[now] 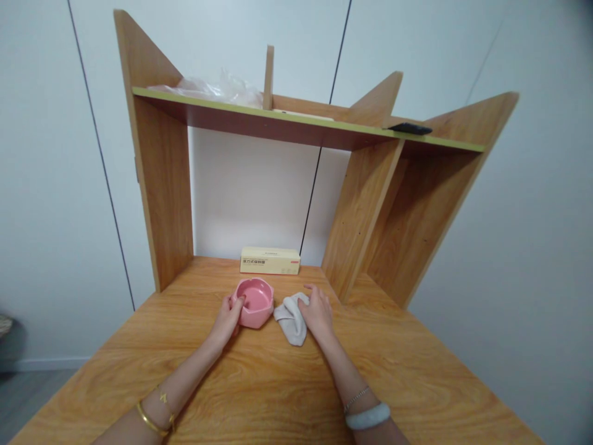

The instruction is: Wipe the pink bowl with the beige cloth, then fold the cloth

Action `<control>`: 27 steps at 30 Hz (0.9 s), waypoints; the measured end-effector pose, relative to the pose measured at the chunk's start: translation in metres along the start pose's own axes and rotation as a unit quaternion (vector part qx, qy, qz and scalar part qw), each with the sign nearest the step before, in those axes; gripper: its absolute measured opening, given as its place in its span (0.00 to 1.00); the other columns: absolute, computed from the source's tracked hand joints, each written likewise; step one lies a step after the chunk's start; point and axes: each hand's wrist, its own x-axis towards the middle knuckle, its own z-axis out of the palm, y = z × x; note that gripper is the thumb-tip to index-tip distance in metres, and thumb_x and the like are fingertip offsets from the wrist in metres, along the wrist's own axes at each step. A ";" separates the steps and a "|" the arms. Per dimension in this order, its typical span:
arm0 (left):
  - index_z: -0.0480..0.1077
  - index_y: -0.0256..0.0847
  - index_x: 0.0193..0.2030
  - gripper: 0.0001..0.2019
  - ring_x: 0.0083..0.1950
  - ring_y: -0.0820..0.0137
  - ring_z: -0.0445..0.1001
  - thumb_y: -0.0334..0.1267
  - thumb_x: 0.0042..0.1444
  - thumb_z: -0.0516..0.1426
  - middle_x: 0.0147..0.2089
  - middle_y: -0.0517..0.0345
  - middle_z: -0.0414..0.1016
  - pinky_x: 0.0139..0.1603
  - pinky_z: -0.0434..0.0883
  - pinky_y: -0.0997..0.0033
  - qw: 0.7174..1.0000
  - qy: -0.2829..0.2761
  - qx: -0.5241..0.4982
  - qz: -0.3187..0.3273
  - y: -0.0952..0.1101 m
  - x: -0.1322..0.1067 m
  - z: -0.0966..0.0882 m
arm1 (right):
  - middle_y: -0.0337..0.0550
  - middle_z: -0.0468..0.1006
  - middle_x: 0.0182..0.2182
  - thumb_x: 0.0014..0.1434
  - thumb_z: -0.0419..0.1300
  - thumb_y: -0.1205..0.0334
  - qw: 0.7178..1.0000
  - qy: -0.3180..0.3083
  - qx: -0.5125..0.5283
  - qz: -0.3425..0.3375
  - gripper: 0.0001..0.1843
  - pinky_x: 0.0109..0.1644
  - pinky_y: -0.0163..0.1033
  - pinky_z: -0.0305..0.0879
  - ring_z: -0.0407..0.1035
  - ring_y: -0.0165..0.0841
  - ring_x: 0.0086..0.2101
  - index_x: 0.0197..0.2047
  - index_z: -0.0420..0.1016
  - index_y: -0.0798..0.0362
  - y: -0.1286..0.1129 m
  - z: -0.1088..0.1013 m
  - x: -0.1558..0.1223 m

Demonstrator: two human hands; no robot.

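A pink ashtray-like bowl (256, 316) with a faceted outside and notched rim is near the middle of the wooden desk. My left hand (230, 318) grips its left side, thumb over the rim and fingers around the outer wall. Just right of the bowl is a crumpled light grey cloth (291, 318). My right hand (318, 310) holds the cloth by its right edge, the thumb pressing on it and one finger pointing out to the left. The cloth lies close beside the bowl; whether they touch I cannot tell.
Behind the bowl stands a long pale yellow box (270, 262) with printed lettering. A wooden shelf unit (169, 185) rises from the desk (259, 395) at the back. On its upper board lie a clear plastic bag (217, 89) and a flat black object (410, 128).
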 end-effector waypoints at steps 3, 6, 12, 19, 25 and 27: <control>0.61 0.37 0.38 0.19 0.14 0.79 0.59 0.52 0.47 0.52 0.20 0.66 0.64 0.15 0.55 0.80 1.000 -0.006 -0.015 -0.009 0.000 -0.002 0.000 | 0.50 0.72 0.40 0.51 0.51 0.66 0.995 -0.083 -0.056 -0.017 0.12 0.42 0.39 0.56 0.63 0.37 0.42 0.39 0.69 0.55 0.008 -0.004 0.006; 0.59 0.39 0.35 0.18 0.10 0.82 0.51 0.52 0.47 0.51 0.16 0.71 0.58 0.12 0.48 0.82 0.997 -0.019 -0.068 -0.030 0.000 -0.001 0.000 | 0.45 0.75 0.34 0.49 0.50 0.70 0.987 -0.144 -0.047 -0.047 0.11 0.36 0.34 0.56 0.66 0.32 0.34 0.32 0.71 0.55 0.003 -0.005 0.003; 0.54 0.41 0.27 0.18 0.09 0.83 0.48 0.55 0.46 0.49 0.12 0.74 0.51 0.12 0.48 0.83 0.989 -0.033 -0.138 -0.047 0.000 0.006 -0.005 | 0.36 0.70 0.16 0.46 0.55 0.67 0.954 -0.275 -0.021 -0.116 0.07 0.22 0.30 0.49 0.62 0.26 0.20 0.20 0.71 0.56 -0.030 -0.002 -0.019; 0.55 0.41 0.31 0.18 0.09 0.81 0.52 0.54 0.46 0.50 0.13 0.74 0.54 0.11 0.50 0.82 0.990 -0.030 -0.128 -0.046 -0.002 0.006 -0.004 | 0.44 0.75 0.29 0.56 0.48 0.52 0.982 -0.122 0.089 -0.110 0.22 0.29 0.33 0.57 0.68 0.32 0.28 0.49 0.64 0.58 -0.074 0.004 -0.020; 0.56 0.39 0.46 0.26 0.09 0.81 0.51 0.54 0.45 0.54 0.12 0.76 0.53 0.11 0.49 0.82 0.993 -0.069 -0.082 -0.042 0.001 -0.001 0.000 | 0.46 0.76 0.36 0.53 0.50 0.66 0.990 -0.090 0.052 -0.096 0.18 0.36 0.33 0.59 0.69 0.34 0.36 0.47 0.67 0.54 -0.077 0.021 -0.007; 0.55 0.38 0.51 0.29 0.10 0.80 0.52 0.55 0.46 0.53 0.11 0.76 0.53 0.12 0.49 0.82 0.992 -0.101 -0.061 -0.033 0.004 -0.003 0.000 | 0.46 0.77 0.36 0.52 0.49 0.69 0.992 -0.082 0.045 -0.084 0.17 0.36 0.32 0.60 0.70 0.33 0.36 0.45 0.69 0.54 -0.067 0.020 0.000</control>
